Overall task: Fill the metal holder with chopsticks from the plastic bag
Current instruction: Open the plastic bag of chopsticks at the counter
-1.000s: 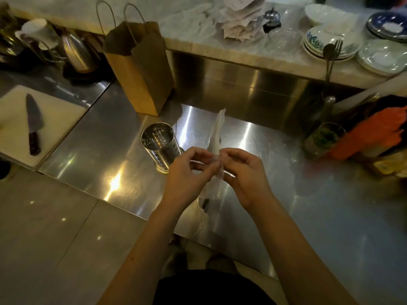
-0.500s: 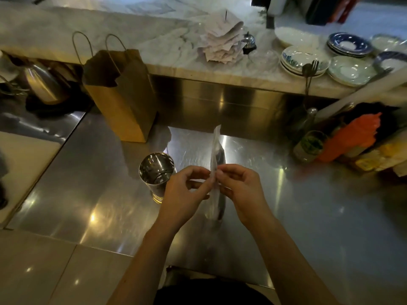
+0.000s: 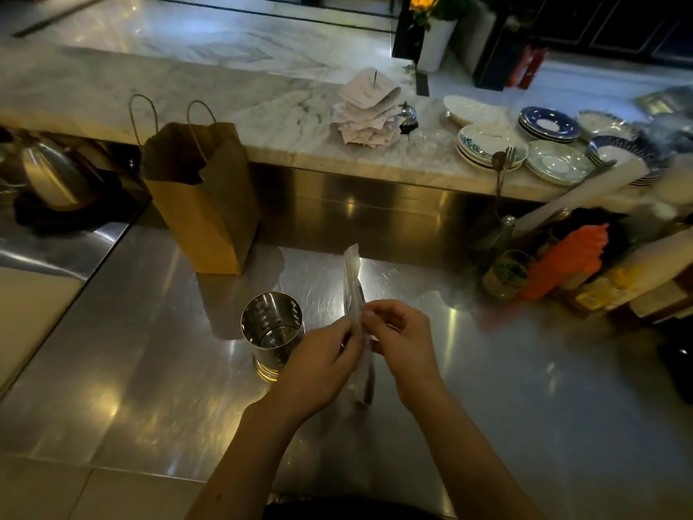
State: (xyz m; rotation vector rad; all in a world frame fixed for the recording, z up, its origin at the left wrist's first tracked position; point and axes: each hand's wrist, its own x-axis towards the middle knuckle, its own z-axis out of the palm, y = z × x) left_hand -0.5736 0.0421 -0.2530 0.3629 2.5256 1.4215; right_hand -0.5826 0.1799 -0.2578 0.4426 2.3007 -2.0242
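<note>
Both hands are meeting above the steel bench [image 3: 525,407]: the left hand [image 3: 318,369] and the right hand [image 3: 405,347] are each pinching the narrow clear plastic bag [image 3: 352,279] between thumb and fingertips, holding it upright between them. Dark chopsticks [image 3: 369,386] are showing through the bag's lower part, below the hands. The perforated metal holder [image 3: 272,328] is standing upright on the bench just left of the left hand, its holed floor showing. Behind it a brown paper bag [image 3: 202,204] is standing near the raised marble counter [image 3: 262,118], where spiked paper slips [image 3: 367,110] and stacked plates [image 3: 487,144] are sitting.
</note>
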